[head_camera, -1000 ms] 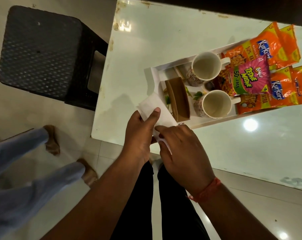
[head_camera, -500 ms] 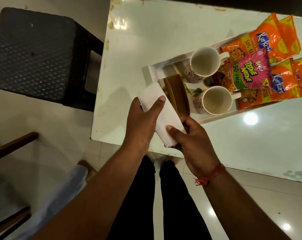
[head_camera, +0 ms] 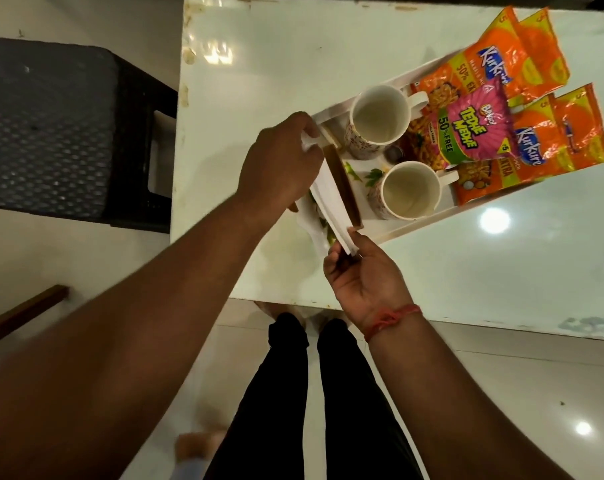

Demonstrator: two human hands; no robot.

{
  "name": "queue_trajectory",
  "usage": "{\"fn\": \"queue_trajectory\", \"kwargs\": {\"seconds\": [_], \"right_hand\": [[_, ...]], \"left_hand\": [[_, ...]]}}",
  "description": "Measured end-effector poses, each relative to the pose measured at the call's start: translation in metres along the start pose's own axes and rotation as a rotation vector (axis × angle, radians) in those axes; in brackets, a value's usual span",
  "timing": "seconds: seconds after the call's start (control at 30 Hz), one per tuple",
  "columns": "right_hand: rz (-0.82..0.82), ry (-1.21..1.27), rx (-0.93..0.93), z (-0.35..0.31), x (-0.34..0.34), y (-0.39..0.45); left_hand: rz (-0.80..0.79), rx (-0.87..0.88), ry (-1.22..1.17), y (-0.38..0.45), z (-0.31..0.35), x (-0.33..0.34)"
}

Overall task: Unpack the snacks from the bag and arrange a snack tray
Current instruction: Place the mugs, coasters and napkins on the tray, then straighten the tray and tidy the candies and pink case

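Red wrist thread (head_camera: pixel 392 318), black trousers (head_camera: pixel 314 393).

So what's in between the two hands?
In the head view, a folded white napkin runs from the left hand to the right hand, beside the brown wooden holder.

Bare table top (head_camera: pixel 259 57) lies open left of the tray (head_camera: pixel 414 225); inside, two mugs (head_camera: pixel 378 119) and snack packets (head_camera: pixel 477 129) crowd the room (the wooden holder (head_camera: pixel 343 187) blocks its near end).

A home, likely a living or dining room: a worn white table (head_camera: pixel 276 64) stands on glossy floor tiles (head_camera: pixel 68 265) (ceiling lights reflected) beside a black plastic stool (head_camera: pixel 58 133), bearing a tray (head_camera: pixel 414 221) with two mugs (head_camera: pixel 380 119).
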State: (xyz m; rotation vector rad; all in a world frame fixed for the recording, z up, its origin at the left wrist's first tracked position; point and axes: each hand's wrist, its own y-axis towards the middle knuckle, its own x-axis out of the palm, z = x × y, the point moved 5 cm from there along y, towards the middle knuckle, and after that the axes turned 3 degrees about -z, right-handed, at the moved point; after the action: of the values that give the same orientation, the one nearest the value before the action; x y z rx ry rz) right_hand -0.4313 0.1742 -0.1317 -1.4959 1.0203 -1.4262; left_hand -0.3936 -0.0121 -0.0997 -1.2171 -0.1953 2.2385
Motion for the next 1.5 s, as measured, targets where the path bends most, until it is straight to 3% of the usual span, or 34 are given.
{"fn": "queue_trajectory", "kwargs": {"seconds": [0.3, 0.57, 0.77, 0.93, 1.1, 1.2, 1.37, 1.5], "right_hand": [[0.112, 0.013, -0.033, -0.008, 0.000, 0.021], [0.133, -0.073, -0.075, -0.014, 0.000, 0.023], [0.243, -0.395, -0.154, -0.028, -0.020, -0.008], [0.281, -0.723, -0.429, -0.065, -0.036, -0.039], [0.291, -1.260, -0.951, -0.128, -0.025, -0.066], [0.211, -1.497, -1.187, -0.177, -0.004, -0.063], [0.114, -1.844, -1.325, -0.270, 0.031, -0.041], [0.224, -1.951, -1.330, -0.340, 0.058, -0.033]], "left_hand": [[-0.097, 0.010, 0.257, 0.034, 0.009, 0.023], [-0.133, 0.010, 0.258, 0.040, 0.000, 0.032], [0.075, 0.005, 0.041, 0.018, -0.010, 0.017], [0.113, -0.185, -0.248, -0.025, -0.037, 0.025], [0.059, -0.367, -0.343, -0.048, -0.050, 0.039], [0.077, -0.441, -0.376, -0.050, -0.047, 0.046], [0.136, -0.565, -0.443, -0.047, -0.039, 0.061], [0.205, -0.678, -0.552, -0.047, -0.041, 0.071]]}}
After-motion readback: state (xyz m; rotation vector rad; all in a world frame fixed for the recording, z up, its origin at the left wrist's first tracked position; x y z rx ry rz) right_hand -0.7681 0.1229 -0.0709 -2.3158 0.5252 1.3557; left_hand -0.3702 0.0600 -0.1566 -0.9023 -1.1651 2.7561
